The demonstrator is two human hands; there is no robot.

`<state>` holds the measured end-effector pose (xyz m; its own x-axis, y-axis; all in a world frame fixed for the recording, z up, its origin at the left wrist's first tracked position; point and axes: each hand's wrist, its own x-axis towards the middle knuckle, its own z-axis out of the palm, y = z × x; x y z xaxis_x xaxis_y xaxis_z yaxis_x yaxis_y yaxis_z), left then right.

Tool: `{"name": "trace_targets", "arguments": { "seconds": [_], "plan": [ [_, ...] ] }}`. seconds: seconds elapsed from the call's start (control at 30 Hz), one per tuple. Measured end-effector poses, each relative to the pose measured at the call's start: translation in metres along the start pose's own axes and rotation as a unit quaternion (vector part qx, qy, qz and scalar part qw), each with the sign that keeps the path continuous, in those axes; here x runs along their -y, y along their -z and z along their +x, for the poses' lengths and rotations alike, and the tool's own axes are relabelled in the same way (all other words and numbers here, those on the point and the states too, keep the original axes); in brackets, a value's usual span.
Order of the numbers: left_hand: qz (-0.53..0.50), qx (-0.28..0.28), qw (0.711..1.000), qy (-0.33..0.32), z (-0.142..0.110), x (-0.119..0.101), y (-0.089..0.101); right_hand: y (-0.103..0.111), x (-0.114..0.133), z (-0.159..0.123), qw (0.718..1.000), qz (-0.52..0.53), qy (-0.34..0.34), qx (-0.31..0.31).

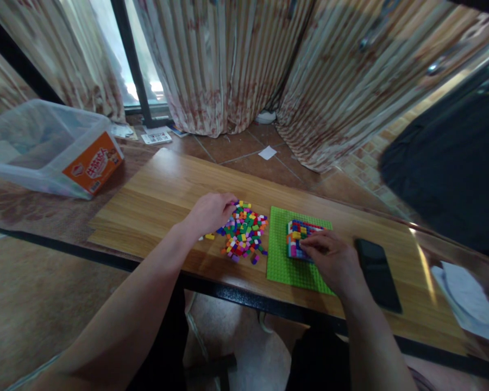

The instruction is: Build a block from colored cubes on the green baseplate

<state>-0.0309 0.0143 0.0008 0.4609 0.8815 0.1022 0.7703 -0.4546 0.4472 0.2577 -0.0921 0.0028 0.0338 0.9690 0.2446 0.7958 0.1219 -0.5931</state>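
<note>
A heap of small colourful toy bricks [244, 231] lies loose on the wooden board. At its upper left edge is my left hand [212, 212], palm down with the fingers curled together; what the fingertips hold is too small to make out. To the right, a green studded baseplate [279, 255] carries a low rectangular build of many-coloured bricks [295, 233]. My right hand [336, 258] reaches over the build's right side, thumb and fingers pinched at its top on a toy brick that the fingertips mostly cover. The hand hides the build's right part.
A black phone [378, 274] lies right of the baseplate, with white papers [468, 298] beyond it. A clear plastic bin [52, 146] with an orange label stands at the far left. Curtains [228, 65] hang behind the wooden board [167, 184]. A dark covered object [452, 152] is at right.
</note>
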Motion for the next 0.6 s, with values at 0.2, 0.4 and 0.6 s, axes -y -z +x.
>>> {"name": "trace_targets", "arguments": {
  "seconds": [0.2,0.4,0.6],
  "plan": [
    [-0.013,-0.007,1.0,-0.004,-0.001,0.004,-0.001,-0.001,0.0,0.001,1.0,0.015,-0.013,0.001],
    [0.002,-0.007,1.0,-0.008,-0.002,0.005,-0.001,0.006,-0.004,0.001,0.997,0.061,-0.031,0.037],
    [-0.002,-0.004,1.0,-0.009,-0.001,0.002,0.001,0.009,-0.01,-0.001,0.995,0.063,-0.054,-0.046]
  ]
}}
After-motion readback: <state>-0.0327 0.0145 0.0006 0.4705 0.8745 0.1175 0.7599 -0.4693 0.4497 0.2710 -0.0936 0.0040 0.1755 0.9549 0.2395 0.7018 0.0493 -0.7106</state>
